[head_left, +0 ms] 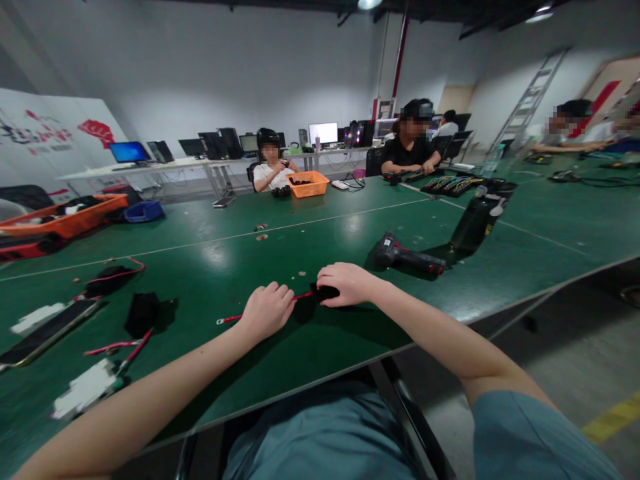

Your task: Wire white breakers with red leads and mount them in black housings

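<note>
My left hand point(267, 310) is closed around a red cable point(230, 320), whose ring terminal sticks out on the left. The cable runs right to a small black part point(327, 292), which my right hand point(347, 285) grips with curled fingers. Both hands rest low over the green table point(200, 373), near its front edge. The palms hide much of the cable and part of the black piece. To the right of my right hand lies a black cordless power tool point(405, 257).
On the left lie a black part with red leads point(141, 313), a white circuit-breaker-like unit point(85, 388) and a phone point(50, 330). An orange crate point(70, 223) and a blue bin point(144, 211) stand beyond. A dark upright container point(475, 220) is at right. People sit across the table by another orange basket point(309, 189).
</note>
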Demonstrator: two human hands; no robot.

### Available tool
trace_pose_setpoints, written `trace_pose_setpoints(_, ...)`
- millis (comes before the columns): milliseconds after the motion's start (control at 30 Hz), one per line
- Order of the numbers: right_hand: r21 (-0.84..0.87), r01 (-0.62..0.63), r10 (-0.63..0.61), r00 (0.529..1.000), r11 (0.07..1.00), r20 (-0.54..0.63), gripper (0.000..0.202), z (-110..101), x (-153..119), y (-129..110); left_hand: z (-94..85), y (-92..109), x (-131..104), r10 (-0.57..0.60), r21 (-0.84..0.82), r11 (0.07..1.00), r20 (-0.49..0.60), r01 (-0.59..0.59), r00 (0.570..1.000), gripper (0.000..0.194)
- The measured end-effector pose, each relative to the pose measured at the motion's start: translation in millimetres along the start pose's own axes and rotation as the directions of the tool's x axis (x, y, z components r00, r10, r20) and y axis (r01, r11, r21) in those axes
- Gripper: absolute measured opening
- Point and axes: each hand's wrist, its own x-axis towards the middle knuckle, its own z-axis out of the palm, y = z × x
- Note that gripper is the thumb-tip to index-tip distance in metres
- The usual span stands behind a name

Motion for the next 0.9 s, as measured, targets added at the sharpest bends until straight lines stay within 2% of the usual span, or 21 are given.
trace_pose_setpoints(433,0.018,-0.014,0.013,1.0,1.0,0.022,0.037,2.5,-0.6,0.0,1.3,-0.4,-0.2,0.002,-0.011,1.0,-0.015,-0.002,1.0,0.025)
trace_pose_setpoints(600,0.118,-0.028,0.028,1.0,0.993,0.005,0.058,-5.8,-0.4,0.0,3.1,-1.5,-1.0,0.0,-0.035,0.999,-0.029,-0.001,1.0,0.02)
trace_pose_setpoints(700,0.084,-0.11,0.111,0.994,0.99,-0.015,0.057,-18.5,-2.5,13.9,5.0,-2.4,-1.8,0.0,-0.059,0.998,-0.05,-0.003,0.999,0.016)
trace_pose_setpoints(800,0.001,-0.229,0.229,0.973,0.973,-0.008,0.05,-38.2,-16.5,42.0,7.3,-3.2,-2.4,0.001,-0.081,0.997,-0.069,-0.006,0.998,0.018)
trace_pose_setpoints(867,-0.058,-0.331,0.333,0.943,0.942,0.021,0.057,-53.3,-36.5,65.9,8.5,-3.6,-2.9,0.003,-0.087,0.996,-0.073,-0.009,0.997,0.019)
trace_pose_setpoints(900,-0.092,-0.402,0.407,0.913,0.911,0.044,0.066,-60.4,-49.3,78.2,8.9,-3.8,-3.2,0.004,-0.089,0.996,-0.073,-0.01,0.997,0.02)
